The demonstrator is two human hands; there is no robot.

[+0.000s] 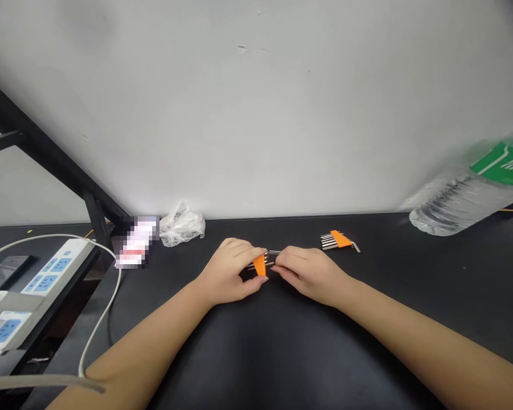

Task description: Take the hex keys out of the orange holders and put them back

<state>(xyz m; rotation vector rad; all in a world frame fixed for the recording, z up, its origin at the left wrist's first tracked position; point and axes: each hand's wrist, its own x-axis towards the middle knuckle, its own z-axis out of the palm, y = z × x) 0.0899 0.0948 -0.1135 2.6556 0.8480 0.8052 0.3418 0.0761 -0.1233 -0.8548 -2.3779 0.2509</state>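
Note:
A set of hex keys in an orange holder (260, 264) lies between my two hands on the black table (282, 353). My left hand (231, 273) is closed around the orange holder, thumb below and fingers above. My right hand (308, 272) pinches the metal keys that stick out of the holder on its right side. A second set of hex keys in an orange holder (337, 240) lies on the table behind my right hand, untouched.
A crumpled clear plastic bag (182, 224) lies by the white wall. A water bottle with a green label (470, 191) lies at the right. White power strips (43, 279) with a white cable (102, 307) sit at the left, near a black frame (47, 154).

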